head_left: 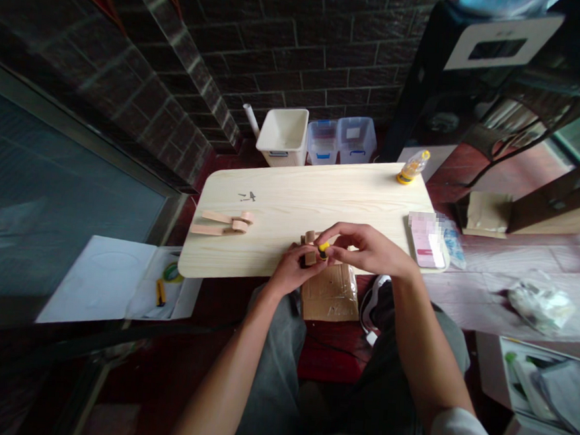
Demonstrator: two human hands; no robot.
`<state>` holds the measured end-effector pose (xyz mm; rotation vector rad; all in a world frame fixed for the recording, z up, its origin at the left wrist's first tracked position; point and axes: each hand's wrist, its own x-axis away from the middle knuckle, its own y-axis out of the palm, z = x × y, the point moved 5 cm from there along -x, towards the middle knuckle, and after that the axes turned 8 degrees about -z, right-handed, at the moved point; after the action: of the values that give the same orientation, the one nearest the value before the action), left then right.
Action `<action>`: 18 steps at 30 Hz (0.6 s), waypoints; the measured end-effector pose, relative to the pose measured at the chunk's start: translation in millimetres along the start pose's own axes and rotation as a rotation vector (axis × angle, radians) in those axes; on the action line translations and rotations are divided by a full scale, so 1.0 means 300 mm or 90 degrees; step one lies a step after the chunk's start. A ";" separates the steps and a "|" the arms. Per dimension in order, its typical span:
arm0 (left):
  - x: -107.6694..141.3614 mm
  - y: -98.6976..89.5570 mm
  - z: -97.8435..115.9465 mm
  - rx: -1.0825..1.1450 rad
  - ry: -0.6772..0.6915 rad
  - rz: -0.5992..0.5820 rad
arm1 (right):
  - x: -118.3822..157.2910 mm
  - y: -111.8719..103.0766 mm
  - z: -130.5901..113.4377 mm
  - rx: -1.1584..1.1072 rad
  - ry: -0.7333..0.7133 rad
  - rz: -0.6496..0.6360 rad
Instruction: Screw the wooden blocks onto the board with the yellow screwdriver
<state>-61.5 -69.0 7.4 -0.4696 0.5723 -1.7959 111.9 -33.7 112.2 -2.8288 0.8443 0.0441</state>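
Observation:
At the near edge of the pale wooden table [292, 191], my left hand [294, 269] is closed around a small brown wooden piece [309, 258]. My right hand [355, 245] pinches a small yellow and black object [323, 249] against that piece, its fingers bent. Part of the wooden piece is hidden by my fingers. On the left of the table lie two light wooden parts [214, 229] with long flat strips and rounded ends. Some small dark metal bits [248, 196] rest further back.
A yellow-capped clear bottle [412, 168] stands at the back right, with a phone [426, 241] at the right edge. A cardboard box [332, 293] is below the near edge. Bins [283, 134] stand behind the table; an open white box [160, 288] is at left.

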 end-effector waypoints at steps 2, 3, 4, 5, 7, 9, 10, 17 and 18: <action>-0.001 0.001 0.001 -0.001 0.000 -0.004 | -0.001 0.001 -0.001 -0.003 -0.002 -0.002; -0.001 0.001 0.002 -0.002 0.000 -0.005 | 0.000 0.001 -0.001 -0.004 -0.002 -0.002; -0.002 0.001 0.003 -0.002 0.001 -0.007 | 0.000 0.001 -0.001 -0.005 -0.002 -0.002; -0.002 0.001 0.005 -0.003 0.001 -0.007 | 0.001 0.001 0.000 -0.006 -0.003 -0.002; -0.001 0.002 0.007 -0.005 0.001 -0.006 | 0.002 0.001 0.000 -0.008 -0.007 -0.002; 0.000 0.002 0.007 -0.007 0.000 -0.002 | 0.004 0.000 -0.001 -0.009 -0.013 0.000; 0.000 0.002 0.007 -0.008 0.000 -0.001 | 0.005 -0.001 -0.001 -0.009 -0.015 -0.001; 0.001 0.002 0.007 -0.007 -0.006 -0.003 | 0.003 0.000 -0.005 -0.012 -0.010 -0.008; 0.001 0.002 0.008 -0.008 -0.009 -0.003 | 0.003 0.000 -0.005 -0.010 -0.010 -0.010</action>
<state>-59.9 -69.8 8.9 -0.4924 0.5731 -1.7922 112.5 -34.4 113.6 -2.8458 0.8227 0.0716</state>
